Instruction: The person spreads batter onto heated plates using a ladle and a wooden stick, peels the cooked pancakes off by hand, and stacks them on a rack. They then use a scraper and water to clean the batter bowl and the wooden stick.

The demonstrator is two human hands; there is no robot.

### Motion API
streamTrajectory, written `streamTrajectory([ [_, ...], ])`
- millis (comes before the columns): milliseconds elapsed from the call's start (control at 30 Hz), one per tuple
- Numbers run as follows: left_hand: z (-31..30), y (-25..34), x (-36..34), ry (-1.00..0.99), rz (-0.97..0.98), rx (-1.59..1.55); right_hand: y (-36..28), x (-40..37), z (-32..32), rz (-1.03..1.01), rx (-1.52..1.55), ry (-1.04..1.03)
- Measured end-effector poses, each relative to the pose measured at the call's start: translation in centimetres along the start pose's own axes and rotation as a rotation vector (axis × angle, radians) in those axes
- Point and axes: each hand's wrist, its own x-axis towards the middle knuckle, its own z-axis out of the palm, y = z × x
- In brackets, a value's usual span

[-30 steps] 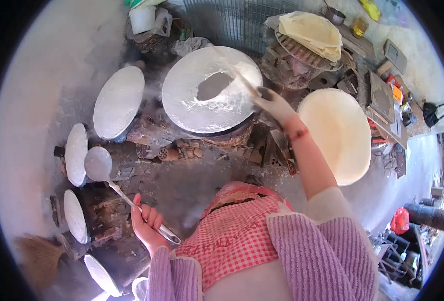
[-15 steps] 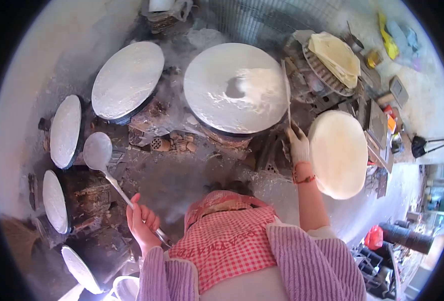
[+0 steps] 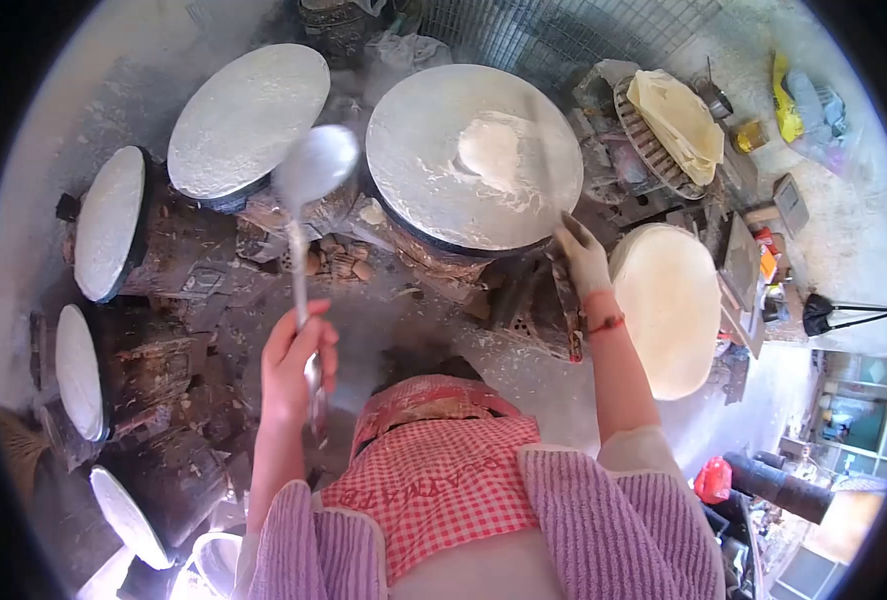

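1. The left hand (image 3: pixel 298 350) has its fingers wrapped around the handle of a ladle (image 3: pixel 318 165), the bowl raised in front of the gap between two round griddles. It looks like metal: stiff, moderately light, heavier toward the bowl. Mid-handle seems a sound hold, since the long shaft could twist if gripped loosely.

2. The gloved right hand (image 3: pixel 583 258) is at the near right edge of the large griddle (image 3: pixel 413 150), its fingers curled around one end of a thin stick (image 3: pixel 548 160). Blur hides the stick's exact outline; it is probably light and rigid, best held by that end.

3. A pale patch of batter (image 3: pixel 490 155) lies right of centre on that griddle. It appears wet, soft and easily smeared, so a tool suits it better than fingers.

4. Just beside the right forearm is a broad pale round (image 3: pixel 666 310), likely limp and easily torn; wide support under its edge would be kinder than a pinch.

5. The folded sheets (image 3: pixel 675 122) on the slatted rack (image 3: pixel 643 155) look thin, perhaps brittle.
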Motion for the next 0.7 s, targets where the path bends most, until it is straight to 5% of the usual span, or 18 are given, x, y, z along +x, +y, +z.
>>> streamTrajectory([
  [133,5.4,1.2,2.4,-0.204,-0.106,-0.101,-0.3,-1.9,1.3,0.063,-0.277,-0.382],
  [200,7.0,0.9,2.8,-0.218,-0.142,-0.196,2.0,-4.1,-0.6,-0.172,-0.283,-0.369],
  [300,9.2,0.1,2.4,-0.238,-0.225,-0.398,5.5,-6.7,-5.2,-0.06,-0.297,-0.399],
  [467,14.9,-1.9,1.3,-0.141,-0.252,-0.526,5.8,-6.2,-1.2,0.139,0.375,-0.114],
  [533,17.1,-1.3,0.6,-0.123,-0.251,-0.507,4.1,-5.6,2.3,0.207,0.363,-0.395],
  [700,18.5,0.4,2.0,-0.147,-0.359,-0.76,0.4,-5.6,2.7,0.295,0.39,-0.531],
])
